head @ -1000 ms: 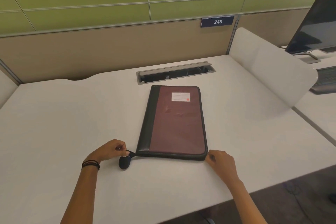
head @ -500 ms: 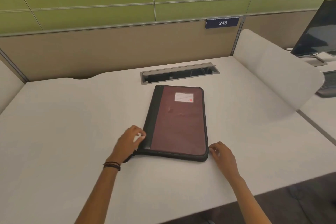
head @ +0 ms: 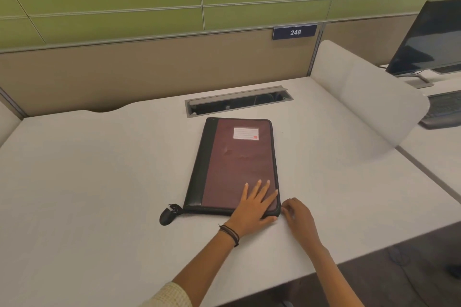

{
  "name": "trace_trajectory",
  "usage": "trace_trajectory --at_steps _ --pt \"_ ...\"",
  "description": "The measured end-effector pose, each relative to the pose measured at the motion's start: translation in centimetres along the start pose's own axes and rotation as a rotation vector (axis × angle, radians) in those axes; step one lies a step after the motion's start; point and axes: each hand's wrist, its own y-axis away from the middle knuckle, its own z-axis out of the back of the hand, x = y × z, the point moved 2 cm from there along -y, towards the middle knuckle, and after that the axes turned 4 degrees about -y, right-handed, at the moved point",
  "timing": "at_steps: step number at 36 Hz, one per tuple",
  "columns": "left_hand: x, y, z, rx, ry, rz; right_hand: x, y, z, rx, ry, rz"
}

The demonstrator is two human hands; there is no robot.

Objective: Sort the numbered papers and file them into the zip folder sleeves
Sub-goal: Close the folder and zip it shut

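Note:
A maroon zip folder (head: 237, 157) with a black spine strip and a white label lies closed on the white desk (head: 99, 182). Its black zip pull tab (head: 166, 216) rests on the desk off the near left corner. My left hand (head: 254, 204) lies flat on the folder's near right corner, fingers straight and spread. My right hand (head: 298, 219) sits just right of that corner with its fingers curled at the folder's edge; whether they pinch anything is hidden. No numbered papers are in view.
An open cable tray slot (head: 237, 102) is sunk into the desk behind the folder. A frosted divider panel (head: 369, 104) stands at the right. Beyond it are a monitor (head: 431, 37) and a keyboard (head: 444, 109). The desk's front edge runs close below my arms.
My left hand let go of the zip pull at the near left corner and moved right across the folder to lie flat on its near right corner. My right hand stayed at that corner.

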Motion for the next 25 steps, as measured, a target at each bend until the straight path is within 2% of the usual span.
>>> trace_trajectory --at_steps 5,10,15,18,25 --pt "-1.3 -1.0 -0.4 -0.117 0.084 0.111 0.1 0.6 -0.1 -0.009 -0.012 0.004" --pt "-1.0 -1.3 -0.6 -0.113 0.073 0.139 0.4 0.5 -0.3 0.0 0.031 -0.042" --pt "-0.3 -0.2 -0.3 -0.113 0.045 0.071 1.4 1.1 -0.6 0.04 0.153 -0.006" --pt "0.3 0.7 -0.3 -0.115 0.047 0.015 1.7 1.5 -1.0 -0.026 0.221 0.06" --pt "2.0 3.1 -0.2 -0.066 -0.061 -0.065 2.8 1.3 -2.2 -0.055 0.432 0.186"
